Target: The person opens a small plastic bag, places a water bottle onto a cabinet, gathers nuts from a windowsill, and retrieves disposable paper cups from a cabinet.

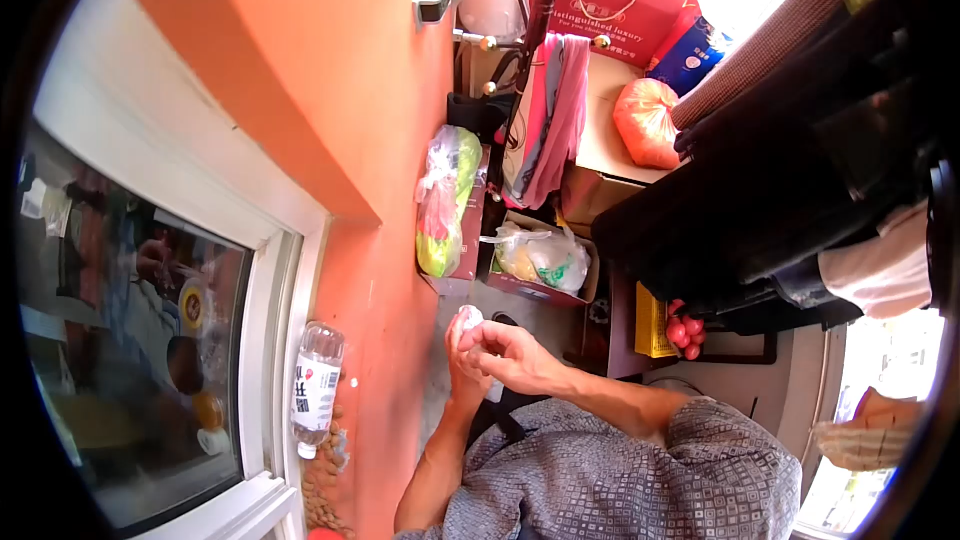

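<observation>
My left hand [462, 365] is raised in front of my body, its fingers closed around a small whitish piece [471, 317] that shows at the fingertips. Its exact kind is too small to make out. Against it, my right hand [510, 355] has thumb and fingers pinched together, touching the left fingers. What sits in that pinch is hidden. To the left of both hands, a clear plastic bottle [318, 390] with a white label lies on the orange sill [375, 340].
Several brown, nut-like pieces [325, 485] lie on the sill beside the window [150, 320]. Ahead are a bag of green vegetables [447, 202], a box of plastic bags [540, 290] and a cardboard box [605, 125]. Dark clothes [730, 210] hang at right, near a yellow basket [653, 323].
</observation>
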A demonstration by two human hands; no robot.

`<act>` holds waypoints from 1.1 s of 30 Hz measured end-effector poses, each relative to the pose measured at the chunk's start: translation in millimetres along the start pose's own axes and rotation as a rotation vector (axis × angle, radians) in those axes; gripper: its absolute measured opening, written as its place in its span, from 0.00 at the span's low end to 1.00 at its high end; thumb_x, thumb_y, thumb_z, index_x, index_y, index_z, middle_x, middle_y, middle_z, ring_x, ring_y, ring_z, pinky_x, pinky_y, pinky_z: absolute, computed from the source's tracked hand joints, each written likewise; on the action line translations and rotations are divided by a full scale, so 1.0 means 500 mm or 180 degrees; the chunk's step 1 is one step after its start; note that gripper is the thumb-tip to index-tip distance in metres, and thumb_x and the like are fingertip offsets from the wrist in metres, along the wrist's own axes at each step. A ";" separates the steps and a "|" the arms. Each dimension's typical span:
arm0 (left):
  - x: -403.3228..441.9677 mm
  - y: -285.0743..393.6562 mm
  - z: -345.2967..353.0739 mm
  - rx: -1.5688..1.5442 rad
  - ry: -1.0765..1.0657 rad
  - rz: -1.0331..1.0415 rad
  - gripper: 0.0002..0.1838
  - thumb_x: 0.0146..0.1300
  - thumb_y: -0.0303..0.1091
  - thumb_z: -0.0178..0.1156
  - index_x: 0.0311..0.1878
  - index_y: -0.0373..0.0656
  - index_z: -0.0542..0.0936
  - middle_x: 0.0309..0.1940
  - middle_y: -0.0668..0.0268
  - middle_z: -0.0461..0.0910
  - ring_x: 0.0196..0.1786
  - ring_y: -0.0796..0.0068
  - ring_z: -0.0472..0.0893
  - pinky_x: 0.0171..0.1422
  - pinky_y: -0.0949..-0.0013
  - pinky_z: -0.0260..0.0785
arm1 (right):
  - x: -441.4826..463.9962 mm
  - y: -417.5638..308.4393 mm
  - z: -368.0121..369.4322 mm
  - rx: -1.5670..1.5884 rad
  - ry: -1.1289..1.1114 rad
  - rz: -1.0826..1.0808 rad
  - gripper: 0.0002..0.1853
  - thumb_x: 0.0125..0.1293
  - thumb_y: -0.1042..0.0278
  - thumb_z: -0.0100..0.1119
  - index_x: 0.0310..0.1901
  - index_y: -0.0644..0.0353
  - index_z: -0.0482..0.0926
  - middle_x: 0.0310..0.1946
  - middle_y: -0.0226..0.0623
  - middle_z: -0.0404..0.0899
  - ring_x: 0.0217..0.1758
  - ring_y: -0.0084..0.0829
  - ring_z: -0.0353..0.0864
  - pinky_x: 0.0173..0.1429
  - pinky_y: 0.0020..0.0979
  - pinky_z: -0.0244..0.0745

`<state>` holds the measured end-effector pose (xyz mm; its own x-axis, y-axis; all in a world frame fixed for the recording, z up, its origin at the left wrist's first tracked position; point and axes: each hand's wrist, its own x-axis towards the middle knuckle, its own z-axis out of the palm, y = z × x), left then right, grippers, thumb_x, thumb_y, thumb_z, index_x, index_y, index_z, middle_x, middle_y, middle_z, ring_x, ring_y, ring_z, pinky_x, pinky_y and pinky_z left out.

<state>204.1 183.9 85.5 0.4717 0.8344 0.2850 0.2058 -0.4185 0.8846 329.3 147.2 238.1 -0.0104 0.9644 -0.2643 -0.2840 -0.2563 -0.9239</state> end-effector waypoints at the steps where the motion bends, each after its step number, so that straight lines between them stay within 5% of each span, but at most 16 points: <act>1: 0.011 -0.003 0.013 -0.0071 0.0013 -0.0130 0.29 0.62 0.42 0.65 0.61 0.32 0.76 0.71 0.44 0.67 0.72 0.41 0.66 0.76 0.44 0.58 | 0.011 0.003 -0.014 -0.0098 0.0019 -0.0142 0.11 0.69 0.78 0.56 0.51 0.66 0.77 0.40 0.29 0.81 0.44 0.19 0.80 0.52 0.25 0.75; 5: 0.062 -0.036 0.068 0.0737 -0.0125 0.0086 0.29 0.62 0.40 0.65 0.62 0.32 0.75 0.70 0.43 0.67 0.71 0.41 0.66 0.73 0.45 0.61 | 0.042 -0.042 -0.099 -0.1325 0.0021 -0.0252 0.09 0.65 0.77 0.58 0.47 0.63 0.80 0.36 0.34 0.81 0.42 0.23 0.81 0.46 0.29 0.76; 9: 0.124 -0.075 0.137 0.1058 -0.0300 0.0108 0.21 0.62 0.36 0.64 0.55 0.35 0.76 0.67 0.40 0.68 0.72 0.38 0.66 0.74 0.43 0.59 | 0.091 -0.016 -0.191 -0.2148 0.0182 -0.0840 0.09 0.64 0.76 0.61 0.46 0.60 0.81 0.36 0.43 0.82 0.41 0.43 0.84 0.46 0.39 0.78; 10: 0.156 -0.051 0.144 0.0882 -0.0336 0.0138 0.18 0.61 0.32 0.63 0.54 0.39 0.76 0.65 0.45 0.71 0.73 0.39 0.65 0.76 0.41 0.57 | 0.109 -0.021 -0.214 -0.2283 0.0156 -0.0882 0.08 0.64 0.74 0.62 0.44 0.59 0.80 0.38 0.47 0.83 0.43 0.50 0.83 0.47 0.42 0.78; 15: 0.257 -0.126 0.237 0.1028 -0.0301 0.0226 0.22 0.56 0.27 0.65 0.57 0.45 0.77 0.62 0.58 0.76 0.78 0.46 0.60 0.80 0.40 0.52 | 0.226 0.017 -0.349 -0.2653 0.0287 -0.1143 0.10 0.61 0.76 0.56 0.45 0.58 0.79 0.35 0.47 0.83 0.43 0.54 0.82 0.46 0.48 0.77; 21: 0.336 -0.241 0.348 0.0153 0.0050 -0.0424 0.31 0.53 0.22 0.66 0.63 0.45 0.76 0.66 0.53 0.73 0.76 0.46 0.62 0.79 0.43 0.51 | 0.364 0.116 -0.491 -0.2600 0.0104 -0.0655 0.08 0.63 0.74 0.57 0.43 0.57 0.80 0.37 0.46 0.83 0.43 0.53 0.83 0.46 0.47 0.77; 25: 0.379 -0.348 0.413 0.0208 -0.0078 -0.0690 0.25 0.61 0.21 0.63 0.63 0.44 0.76 0.64 0.48 0.75 0.67 0.43 0.72 0.71 0.47 0.63 | 0.454 0.165 -0.572 -0.2558 -0.0002 -0.0432 0.08 0.62 0.77 0.57 0.42 0.59 0.81 0.38 0.46 0.84 0.45 0.52 0.83 0.47 0.45 0.77; 27: 0.402 -0.378 0.435 0.0167 -0.0075 -0.0594 0.21 0.66 0.21 0.61 0.62 0.41 0.76 0.63 0.45 0.75 0.62 0.41 0.76 0.66 0.49 0.69 | 0.496 0.193 -0.605 -0.2571 -0.0011 -0.0666 0.07 0.63 0.78 0.56 0.42 0.60 0.80 0.38 0.44 0.84 0.43 0.49 0.84 0.46 0.42 0.77; 30: 0.426 -0.400 0.463 -0.0097 -0.0134 -0.1033 0.21 0.68 0.24 0.60 0.64 0.38 0.74 0.63 0.44 0.75 0.62 0.39 0.76 0.67 0.49 0.69 | 0.546 0.222 -0.646 -0.2177 -0.0078 -0.0333 0.04 0.71 0.79 0.56 0.43 0.64 0.80 0.40 0.37 0.84 0.47 0.30 0.83 0.53 0.34 0.78; 33: 0.424 -0.452 0.505 -0.0171 0.0186 -0.1263 0.24 0.70 0.27 0.59 0.68 0.35 0.70 0.64 0.44 0.74 0.65 0.40 0.74 0.72 0.51 0.66 | 0.597 0.269 -0.679 -0.1795 -0.0014 -0.0313 0.06 0.69 0.81 0.52 0.43 0.63 0.79 0.39 0.39 0.84 0.46 0.32 0.84 0.52 0.34 0.78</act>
<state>474.1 364.9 -147.2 0.3147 0.9471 -0.0632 0.3163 -0.0419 0.9477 613.4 378.6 -59.0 -0.0141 0.9854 -0.1697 0.2717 -0.1595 -0.9491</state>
